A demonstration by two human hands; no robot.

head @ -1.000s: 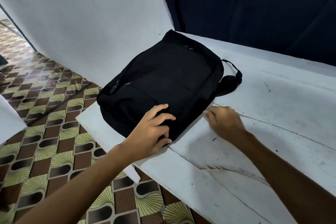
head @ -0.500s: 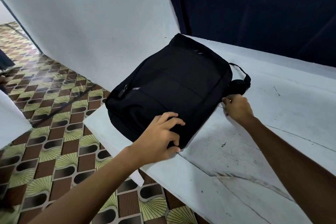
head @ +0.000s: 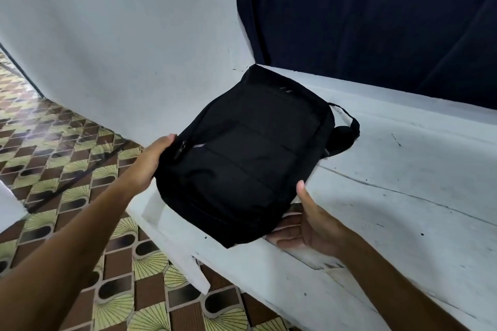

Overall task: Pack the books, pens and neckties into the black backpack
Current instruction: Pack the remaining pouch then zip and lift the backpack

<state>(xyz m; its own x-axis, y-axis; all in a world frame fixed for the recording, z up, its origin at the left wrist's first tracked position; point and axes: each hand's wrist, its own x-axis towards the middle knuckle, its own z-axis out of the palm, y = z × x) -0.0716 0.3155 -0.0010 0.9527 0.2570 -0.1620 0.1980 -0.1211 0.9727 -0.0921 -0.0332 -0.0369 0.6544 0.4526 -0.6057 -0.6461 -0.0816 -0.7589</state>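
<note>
White tabletop [head: 403,196] is carrying the backpack [head: 247,158], long axis running near-left to far-right; left hand [head: 150,166] is cupping its near-left side, right hand [head: 309,225] probably sliding spread fingers [head: 282,236] underneath.

The backpack [head: 250,158] lies flat on the counter [head: 403,196] at its left end, near the wall [head: 121,35]. The left hand [head: 153,164] touches the backpack's left side, the right hand [head: 309,225] its near right corner. A curtain [head: 363,21] hangs behind; floor [head: 67,156] lies left.
</note>
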